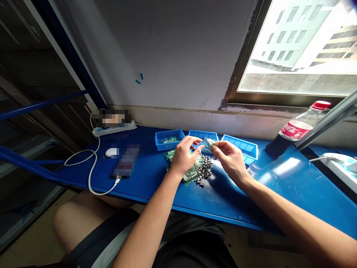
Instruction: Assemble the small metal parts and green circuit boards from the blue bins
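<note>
A small clear plastic bag (208,143) with pale slim pieces inside is pinched between the thumb and fingers of my right hand (231,159). My left hand (184,156) is just left of the bag, thumb and fingers apart; its fingertips are close to the bag's edge, and contact is unclear. Under and beside my left hand lies a heap of small greenish clear bags (190,176) with pale strips in them. Against the heap's right side sits a pile of small dark and silvery metal pieces (205,168).
Behind the hands stand three blue bins: the left bin (164,146) holds some bags, beside a middle bin (203,133) and a right bin (252,152). A cola bottle (296,129) leans at right near a power strip (338,165). Left are a phone (126,160) and white cable (93,182).
</note>
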Available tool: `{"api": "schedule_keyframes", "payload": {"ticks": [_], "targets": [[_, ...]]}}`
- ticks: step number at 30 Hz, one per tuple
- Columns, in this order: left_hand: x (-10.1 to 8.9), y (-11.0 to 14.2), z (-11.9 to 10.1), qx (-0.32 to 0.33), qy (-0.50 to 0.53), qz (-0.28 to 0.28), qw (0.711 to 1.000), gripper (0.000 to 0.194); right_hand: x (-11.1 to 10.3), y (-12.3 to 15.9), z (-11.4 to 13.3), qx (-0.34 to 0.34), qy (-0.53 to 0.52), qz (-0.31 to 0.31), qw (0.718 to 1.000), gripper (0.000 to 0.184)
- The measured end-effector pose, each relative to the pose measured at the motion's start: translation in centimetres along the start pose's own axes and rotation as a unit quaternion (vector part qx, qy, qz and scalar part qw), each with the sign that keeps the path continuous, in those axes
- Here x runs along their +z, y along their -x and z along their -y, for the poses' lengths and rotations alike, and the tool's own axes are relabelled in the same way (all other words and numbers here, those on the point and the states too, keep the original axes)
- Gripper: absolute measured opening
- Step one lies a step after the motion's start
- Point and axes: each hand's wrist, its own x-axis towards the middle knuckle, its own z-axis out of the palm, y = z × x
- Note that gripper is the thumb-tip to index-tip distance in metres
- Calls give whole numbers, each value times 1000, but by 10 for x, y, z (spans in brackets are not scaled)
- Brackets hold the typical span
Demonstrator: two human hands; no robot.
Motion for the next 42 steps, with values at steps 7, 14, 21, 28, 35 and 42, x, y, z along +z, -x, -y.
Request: {"api": "schedule_keyframes", "payload": {"ticks": [7,14,21,28,35,42], "targets": [[0,0,-4,12,3,67,998,27,2,6,-3,-57,18,89,994,27],[0,1,-2,-6,9,9,1000,17,1,4,-5,-76,41,24,996,30],[2,3,0,-40,64,36,997,40,1,3,-2,-30,-28,78,996,33],[2,2,3,-6,4,8,1000,21,-1,1,-1,-3,3,23,1000,28],[-1,0,-5,11,37,68,997,32,-1,4,4,-32,-24,88,995,27],[-3,0,-2,-6,9,34,999,20,2,5,-1,-36,-16,114,993,30]]}}
